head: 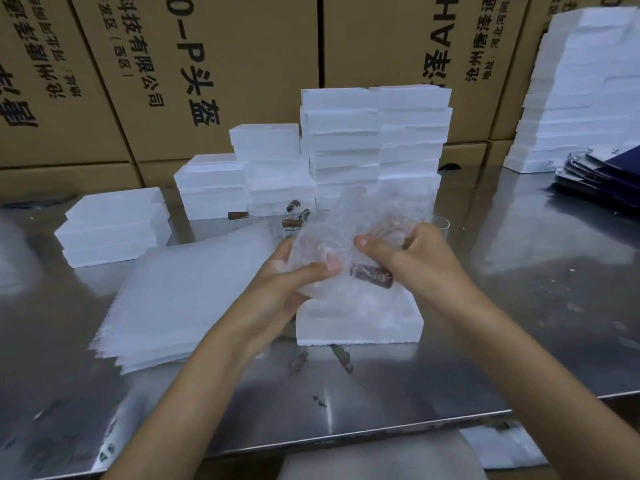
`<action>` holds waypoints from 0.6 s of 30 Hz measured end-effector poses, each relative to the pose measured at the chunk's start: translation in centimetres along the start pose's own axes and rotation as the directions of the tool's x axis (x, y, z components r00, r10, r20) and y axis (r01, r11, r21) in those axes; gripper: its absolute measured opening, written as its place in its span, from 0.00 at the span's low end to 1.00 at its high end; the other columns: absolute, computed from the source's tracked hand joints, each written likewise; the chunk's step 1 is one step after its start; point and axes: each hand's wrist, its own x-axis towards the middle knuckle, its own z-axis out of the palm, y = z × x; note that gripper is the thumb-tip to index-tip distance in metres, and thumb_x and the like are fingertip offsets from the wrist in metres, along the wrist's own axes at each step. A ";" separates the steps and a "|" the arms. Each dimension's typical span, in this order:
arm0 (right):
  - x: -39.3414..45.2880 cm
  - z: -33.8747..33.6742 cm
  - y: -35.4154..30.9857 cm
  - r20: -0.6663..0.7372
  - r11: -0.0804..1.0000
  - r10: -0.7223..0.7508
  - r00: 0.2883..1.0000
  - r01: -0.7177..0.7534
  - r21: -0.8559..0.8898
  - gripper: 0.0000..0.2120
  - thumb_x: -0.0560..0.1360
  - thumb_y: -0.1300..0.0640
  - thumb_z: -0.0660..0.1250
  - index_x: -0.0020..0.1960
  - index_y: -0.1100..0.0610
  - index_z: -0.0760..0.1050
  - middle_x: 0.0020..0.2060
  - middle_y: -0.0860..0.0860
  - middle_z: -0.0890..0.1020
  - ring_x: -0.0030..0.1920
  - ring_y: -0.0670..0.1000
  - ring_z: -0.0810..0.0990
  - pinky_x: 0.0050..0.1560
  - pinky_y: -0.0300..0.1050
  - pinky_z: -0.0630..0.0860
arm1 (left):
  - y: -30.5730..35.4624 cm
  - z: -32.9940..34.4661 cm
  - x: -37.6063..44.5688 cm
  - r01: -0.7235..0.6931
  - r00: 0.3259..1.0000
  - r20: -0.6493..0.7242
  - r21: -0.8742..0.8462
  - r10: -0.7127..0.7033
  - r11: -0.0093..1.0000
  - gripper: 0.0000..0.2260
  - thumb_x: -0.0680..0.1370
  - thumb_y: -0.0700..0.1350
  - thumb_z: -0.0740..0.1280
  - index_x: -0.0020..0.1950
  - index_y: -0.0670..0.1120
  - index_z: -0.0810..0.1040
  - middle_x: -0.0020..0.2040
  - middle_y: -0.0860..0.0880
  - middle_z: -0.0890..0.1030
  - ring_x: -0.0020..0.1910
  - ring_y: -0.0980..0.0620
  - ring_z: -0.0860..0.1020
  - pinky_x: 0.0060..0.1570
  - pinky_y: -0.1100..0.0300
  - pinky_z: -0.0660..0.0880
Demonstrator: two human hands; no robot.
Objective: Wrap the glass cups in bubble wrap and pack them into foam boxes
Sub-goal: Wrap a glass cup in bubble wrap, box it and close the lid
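Mid-frame, left hand (294, 271) and right hand (408, 258) each grip a half-wrapped cup (363, 268) in bubble wrap (377, 216) above the foam box (356, 327); bare cups (292, 226) wait behind.

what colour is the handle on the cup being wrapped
Dark reddish-brown, showing through the bubble wrap on the handle; head view.

A steel tabletop (519, 306) carries a foam box (360, 327); left of it a bubble-wrap stack (180, 299), behind it foam box stacks (343, 143) and glass cups (291, 225).
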 end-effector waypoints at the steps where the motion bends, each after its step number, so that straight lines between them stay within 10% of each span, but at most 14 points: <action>1: -0.1 -0.3 0.3 0.028 0.997 -0.002 1.000 0.004 -0.079 0.22 0.74 0.52 0.75 0.29 0.60 0.69 0.24 0.57 0.69 0.26 0.51 0.68 0.30 0.42 0.66 | -0.3 -0.2 -0.3 -0.014 1.000 -0.009 0.104 0.015 0.995 0.29 0.69 0.41 0.78 0.68 0.48 0.74 0.60 0.47 0.83 0.60 0.47 0.81 0.56 0.54 0.79; 4: -0.9 -0.5 1.7 0.107 0.985 0.029 0.994 -0.011 -0.170 0.19 0.71 0.53 0.77 0.29 0.56 0.72 0.22 0.48 0.74 0.21 0.47 0.72 0.26 0.35 0.69 | -1.8 -0.4 -1.5 -0.032 0.999 0.037 0.355 0.020 0.934 0.33 0.65 0.40 0.81 0.67 0.51 0.72 0.59 0.52 0.83 0.59 0.53 0.82 0.54 0.59 0.80; 8: -2.2 -0.2 3.5 0.178 0.968 0.020 0.984 0.025 -0.249 0.07 0.70 0.52 0.79 0.44 0.50 0.82 0.37 0.38 0.85 0.38 0.37 0.83 0.42 0.37 0.79 | -4.2 0.1 -2.9 -0.085 0.995 0.089 0.488 0.047 0.869 0.39 0.65 0.45 0.82 0.70 0.61 0.67 0.65 0.56 0.78 0.64 0.54 0.79 0.62 0.49 0.76; 13: -2.9 -1.2 4.5 0.196 0.981 -0.020 0.980 0.056 -0.183 0.16 0.68 0.41 0.75 0.52 0.46 0.81 0.44 0.42 0.85 0.41 0.42 0.82 0.41 0.39 0.78 | -5.4 0.4 -3.3 -0.145 0.981 -0.016 0.590 0.191 0.794 0.37 0.64 0.50 0.80 0.65 0.72 0.65 0.62 0.67 0.76 0.61 0.67 0.76 0.51 0.71 0.76; 18: -3.9 -4.1 6.9 0.435 0.918 0.015 0.900 0.160 -0.363 0.07 0.73 0.54 0.75 0.42 0.54 0.77 0.37 0.43 0.78 0.34 0.43 0.73 0.39 0.39 0.71 | -5.8 0.2 -3.6 -0.143 0.979 -0.020 0.639 0.202 0.756 0.31 0.63 0.54 0.77 0.60 0.72 0.69 0.58 0.68 0.78 0.57 0.69 0.77 0.48 0.75 0.74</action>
